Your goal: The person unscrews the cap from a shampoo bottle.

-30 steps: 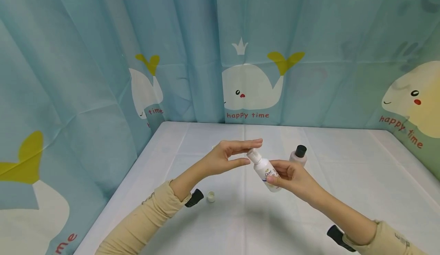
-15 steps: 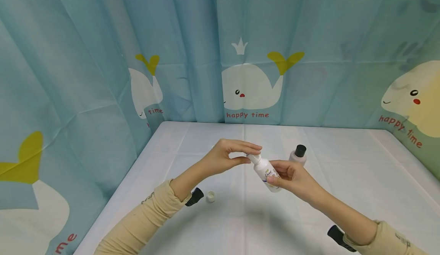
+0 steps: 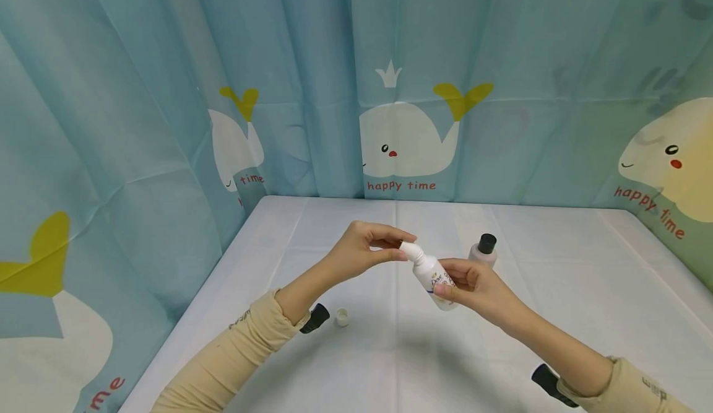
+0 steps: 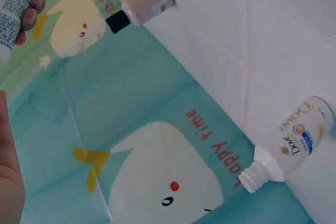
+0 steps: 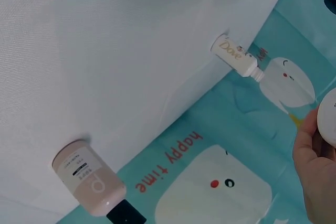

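My right hand (image 3: 476,292) grips a white Dove bottle (image 3: 431,272) by its body, tilted with its top toward the left, above the table. At that top my left hand (image 3: 362,249) pinches the white cap (image 3: 412,251) between thumb and fingertips. The left wrist view catches the held bottle (image 4: 16,17) with small print on its back, and part of my left hand (image 4: 9,166). In the right wrist view, the round base of the bottle (image 5: 328,116) shows beside my right hand (image 5: 320,174).
A second Dove bottle (image 4: 296,142) stands uncapped, hidden behind the left hand in the head view. A loose white cap (image 3: 341,317) lies near the left forearm. Behind the right hand stands a pinkish bottle (image 3: 483,253) with a black cap. Blue whale-print curtains (image 3: 312,122) border the white table (image 3: 557,264).
My left hand's fingers, straight and held over the cap before, have bent and drawn in to pinch it. The right hand and its bottle have stayed nearly still.
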Demonstrator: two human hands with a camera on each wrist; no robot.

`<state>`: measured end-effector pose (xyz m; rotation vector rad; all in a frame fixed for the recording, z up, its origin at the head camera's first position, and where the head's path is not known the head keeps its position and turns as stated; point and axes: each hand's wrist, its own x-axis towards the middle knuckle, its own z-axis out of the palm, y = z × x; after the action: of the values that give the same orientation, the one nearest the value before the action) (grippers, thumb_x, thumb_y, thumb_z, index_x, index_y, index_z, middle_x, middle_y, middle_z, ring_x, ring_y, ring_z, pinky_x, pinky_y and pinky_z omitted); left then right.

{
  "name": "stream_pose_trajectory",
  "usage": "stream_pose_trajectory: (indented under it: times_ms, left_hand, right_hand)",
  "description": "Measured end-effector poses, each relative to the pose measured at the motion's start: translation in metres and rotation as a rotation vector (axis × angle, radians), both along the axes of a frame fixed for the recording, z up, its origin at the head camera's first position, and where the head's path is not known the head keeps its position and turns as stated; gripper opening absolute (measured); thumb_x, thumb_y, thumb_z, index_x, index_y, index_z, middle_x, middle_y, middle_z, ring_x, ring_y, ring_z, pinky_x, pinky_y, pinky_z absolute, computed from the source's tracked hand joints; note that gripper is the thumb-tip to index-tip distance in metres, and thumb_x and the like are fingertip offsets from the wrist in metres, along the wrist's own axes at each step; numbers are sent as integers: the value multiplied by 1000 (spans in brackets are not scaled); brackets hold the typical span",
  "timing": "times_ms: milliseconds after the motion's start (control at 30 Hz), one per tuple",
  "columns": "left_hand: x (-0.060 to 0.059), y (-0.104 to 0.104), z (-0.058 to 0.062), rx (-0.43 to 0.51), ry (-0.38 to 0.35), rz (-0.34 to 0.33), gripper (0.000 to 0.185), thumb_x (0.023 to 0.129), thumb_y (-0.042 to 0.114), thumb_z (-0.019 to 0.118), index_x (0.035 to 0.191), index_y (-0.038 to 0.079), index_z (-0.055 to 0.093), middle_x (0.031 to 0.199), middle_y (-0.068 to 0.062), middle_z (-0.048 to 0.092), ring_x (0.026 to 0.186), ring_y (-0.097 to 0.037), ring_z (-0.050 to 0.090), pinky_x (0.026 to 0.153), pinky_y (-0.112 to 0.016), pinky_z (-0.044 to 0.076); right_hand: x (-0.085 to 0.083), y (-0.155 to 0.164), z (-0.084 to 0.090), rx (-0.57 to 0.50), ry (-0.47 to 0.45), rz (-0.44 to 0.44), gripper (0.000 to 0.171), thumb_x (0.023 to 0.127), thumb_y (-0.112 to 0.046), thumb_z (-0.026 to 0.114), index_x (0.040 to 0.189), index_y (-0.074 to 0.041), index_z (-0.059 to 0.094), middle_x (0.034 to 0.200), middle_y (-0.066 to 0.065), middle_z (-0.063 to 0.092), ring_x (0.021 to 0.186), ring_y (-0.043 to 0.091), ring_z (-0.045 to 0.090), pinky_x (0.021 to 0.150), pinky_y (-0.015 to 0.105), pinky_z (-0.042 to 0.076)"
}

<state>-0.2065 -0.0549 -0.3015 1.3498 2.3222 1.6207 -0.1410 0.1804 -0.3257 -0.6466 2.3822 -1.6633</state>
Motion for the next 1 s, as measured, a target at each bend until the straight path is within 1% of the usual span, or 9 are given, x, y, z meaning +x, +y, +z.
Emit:
stream_pose_trajectory:
  times_ms: [233,333,467,600,733,867,1000]
  left_hand:
    - [2,2,-3,24,-11,66,28,76,0,75,103,-5,70,99,-19,71,81,-13,66,76,-28,58]
    - [4,2,-3,34,-35,88,28,75,0,76,102,-5,70,97,-19,71,78,-9,66,74,-27,58]
    - [6,2,-3,58,-57,103,28,74,-1,77,100,-5,70,94,-20,71,75,-8,65,72,-26,58]
    - [8,2,-3,81,-58,108,27,73,-2,77,99,-6,71,95,-21,71,75,-7,65,72,-26,58]
    - [9,1,-4,95,-24,96,27,72,-2,77,99,-6,70,97,-20,70,77,-9,66,72,-27,58]
    - [9,-1,-4,79,11,80,28,74,-1,76,101,-6,70,98,-20,70,80,-14,67,74,-27,58]
    - [8,-4,-5,62,2,71,28,75,-1,75,103,-6,69,99,-20,70,83,-21,67,75,-27,58]
  right_hand:
    - [-1,0,-1,20,-4,-22,50,91,-17,64,129,12,49,118,25,62,97,2,64,82,30,56]
    - [-1,0,-1,19,-4,-23,50,91,-17,63,129,12,48,119,25,62,97,0,64,82,27,56]
    - [-1,1,0,10,-4,-20,50,91,-16,63,128,13,48,118,27,61,96,-4,62,81,24,55]
    - [-1,1,-1,-3,-10,-21,49,91,-15,63,128,13,48,118,28,61,94,-3,63,80,21,54]
    - [0,0,-2,-8,5,-15,47,91,-14,62,127,13,48,117,29,60,94,-2,63,79,20,54]
    - [1,1,-3,-1,16,-10,46,91,-15,62,127,13,49,117,29,61,95,-3,63,79,20,54]
    - [1,1,-5,-5,13,-11,45,91,-14,62,126,12,50,116,29,61,95,-3,63,79,19,54]
